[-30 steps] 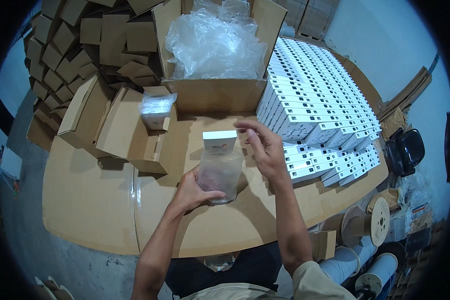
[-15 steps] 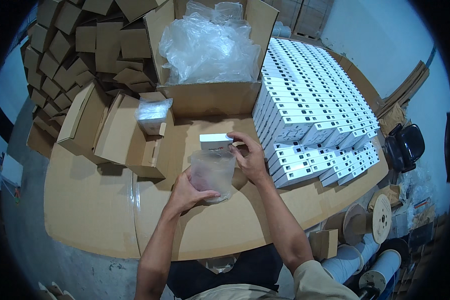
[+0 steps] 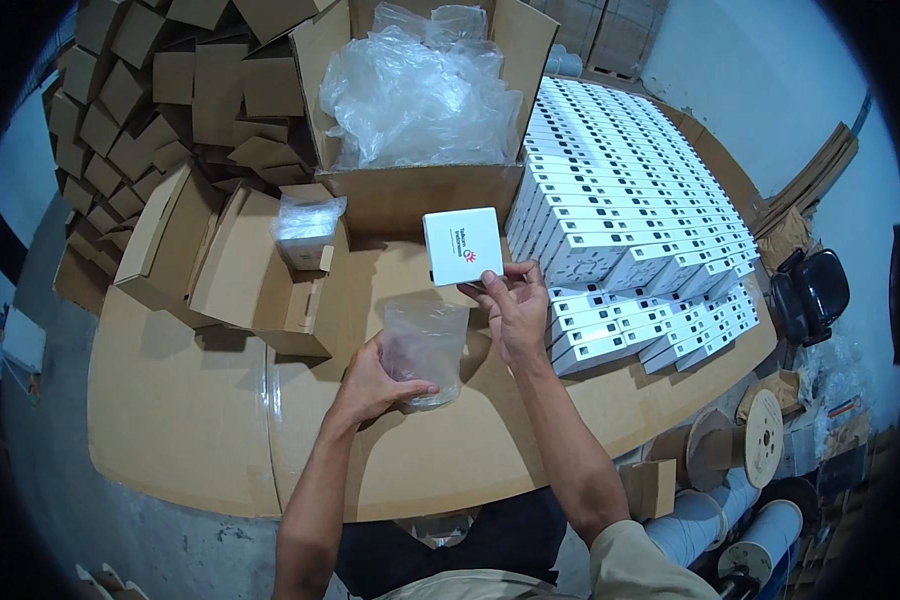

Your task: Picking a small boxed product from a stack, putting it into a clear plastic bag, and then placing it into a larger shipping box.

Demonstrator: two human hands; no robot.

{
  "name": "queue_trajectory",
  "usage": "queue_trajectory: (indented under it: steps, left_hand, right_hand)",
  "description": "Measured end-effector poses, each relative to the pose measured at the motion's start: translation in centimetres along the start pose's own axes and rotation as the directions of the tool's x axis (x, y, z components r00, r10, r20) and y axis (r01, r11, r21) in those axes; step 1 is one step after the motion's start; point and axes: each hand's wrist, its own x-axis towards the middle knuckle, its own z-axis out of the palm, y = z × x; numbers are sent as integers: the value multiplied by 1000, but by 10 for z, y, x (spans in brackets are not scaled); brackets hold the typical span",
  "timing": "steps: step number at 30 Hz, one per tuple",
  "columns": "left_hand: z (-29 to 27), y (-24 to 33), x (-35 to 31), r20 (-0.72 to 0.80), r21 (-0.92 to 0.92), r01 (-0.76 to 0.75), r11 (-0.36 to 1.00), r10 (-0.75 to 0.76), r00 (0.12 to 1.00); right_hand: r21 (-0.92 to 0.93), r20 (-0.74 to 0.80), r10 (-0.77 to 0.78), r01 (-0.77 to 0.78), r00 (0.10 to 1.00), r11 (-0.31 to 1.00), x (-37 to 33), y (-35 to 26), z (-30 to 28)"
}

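My right hand (image 3: pixel 515 308) grips a flat white box (image 3: pixel 462 240) by its lower right corner, thumb on the front face. That face carries dark print and a small red mark, and is turned toward me. Lower and to the left, my left hand (image 3: pixel 378 385) is closed round a clear plastic bag (image 3: pixel 425 350), its thumb lying across the front. The bag stands upright with its mouth at the top. A gap separates the white box from the bag. To the right of my right hand rise stacked rows of similar white boxes (image 3: pixel 595 255).
A large carton (image 3: pixel 420 195) heaped with clear plastic bags (image 3: pixel 420 95) stands at the back. Left of it, an open carton (image 3: pixel 290 315) holds wrapped boxes (image 3: pixel 307 228). Folded brown cartons (image 3: pixel 195 95) pile up at the far left. Cable reels (image 3: pixel 760 435) lie off the table's right edge.
My right hand has lifted the white box up and to the right, away from the bag's mouth, and its printed face has turned toward me. My left hand stays nearly still with the bag.
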Motion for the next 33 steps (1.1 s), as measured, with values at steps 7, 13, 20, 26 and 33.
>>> queue_trajectory:
  steps: [7, 13, 20, 26, 33]
  left_hand:
    - [-2, -2, 1, 6, -50, 25, 998, -25, 1000]
    - [-2, -4, 2, -5, -82, 0, 997, -1, 1000]
    - [-3, -9, 3, 22, -53, -1, 999, 3, 1000]
    - [-1, -8, 2, 2, -86, -16, 996, 16, 1000]
    - [8, -15, 7, -45, -209, -137, 968, 130, 990]
  right_hand:
    - [25, 141, 70, -74, 988, 997, -3, 6, -8]
    - [23, 145, 136, -140, 980, 990, -5, 0, -13]
    - [-6, 172, 308, -312, 936, 950, -4, -1, -16]
    - [-105, 196, 422, -408, 885, 907, -9, -13, -9]
    - [-266, 242, 362, -297, 900, 917, -6, -4, -16]
